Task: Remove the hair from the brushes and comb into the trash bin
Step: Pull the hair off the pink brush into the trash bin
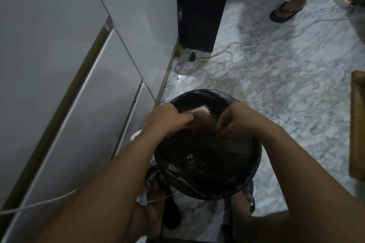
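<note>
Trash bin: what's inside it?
The trash bin has a black liner with small pale scraps near its bottom. Its far part is hidden by both hands and the brush.

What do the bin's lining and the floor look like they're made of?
The bin lining looks like thin black plastic film: it is crinkled and glossy, with bright glints. The floor looks like polished marble or marble-look tile, grey-veined and reflecting light; which one is unclear.

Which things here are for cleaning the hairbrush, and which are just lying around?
For the job:
left hand
right hand
hairbrush
trash bin

Just lying around:
cables on the floor
dark cabinet
someone else's feet in flip-flops
</note>
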The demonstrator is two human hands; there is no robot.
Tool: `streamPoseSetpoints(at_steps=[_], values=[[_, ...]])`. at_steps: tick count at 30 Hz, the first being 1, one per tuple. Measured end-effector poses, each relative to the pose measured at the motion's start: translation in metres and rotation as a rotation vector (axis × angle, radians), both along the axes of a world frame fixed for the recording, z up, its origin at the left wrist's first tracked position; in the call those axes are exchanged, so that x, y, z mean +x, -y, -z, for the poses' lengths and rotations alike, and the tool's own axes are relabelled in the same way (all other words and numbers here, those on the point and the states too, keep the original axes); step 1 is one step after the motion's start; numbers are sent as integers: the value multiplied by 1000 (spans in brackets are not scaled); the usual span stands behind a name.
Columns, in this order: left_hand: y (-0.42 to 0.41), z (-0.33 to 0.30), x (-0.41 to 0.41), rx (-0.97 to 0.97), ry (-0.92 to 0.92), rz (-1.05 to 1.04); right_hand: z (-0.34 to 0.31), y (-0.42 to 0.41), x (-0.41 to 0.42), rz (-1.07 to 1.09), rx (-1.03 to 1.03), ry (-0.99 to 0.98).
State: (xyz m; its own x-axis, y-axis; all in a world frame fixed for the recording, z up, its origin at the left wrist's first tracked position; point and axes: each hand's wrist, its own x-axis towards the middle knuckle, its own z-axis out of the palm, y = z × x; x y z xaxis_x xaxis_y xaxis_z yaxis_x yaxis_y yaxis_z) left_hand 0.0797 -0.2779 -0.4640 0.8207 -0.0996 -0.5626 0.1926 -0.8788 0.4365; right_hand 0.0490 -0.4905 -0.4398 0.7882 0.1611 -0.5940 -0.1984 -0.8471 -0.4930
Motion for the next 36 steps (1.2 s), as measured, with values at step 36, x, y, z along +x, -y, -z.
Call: streamPoseSetpoints(at_steps=[36], values=[[11,-8,-1,-3,258,-68,3,-25,6,293,134,319]])
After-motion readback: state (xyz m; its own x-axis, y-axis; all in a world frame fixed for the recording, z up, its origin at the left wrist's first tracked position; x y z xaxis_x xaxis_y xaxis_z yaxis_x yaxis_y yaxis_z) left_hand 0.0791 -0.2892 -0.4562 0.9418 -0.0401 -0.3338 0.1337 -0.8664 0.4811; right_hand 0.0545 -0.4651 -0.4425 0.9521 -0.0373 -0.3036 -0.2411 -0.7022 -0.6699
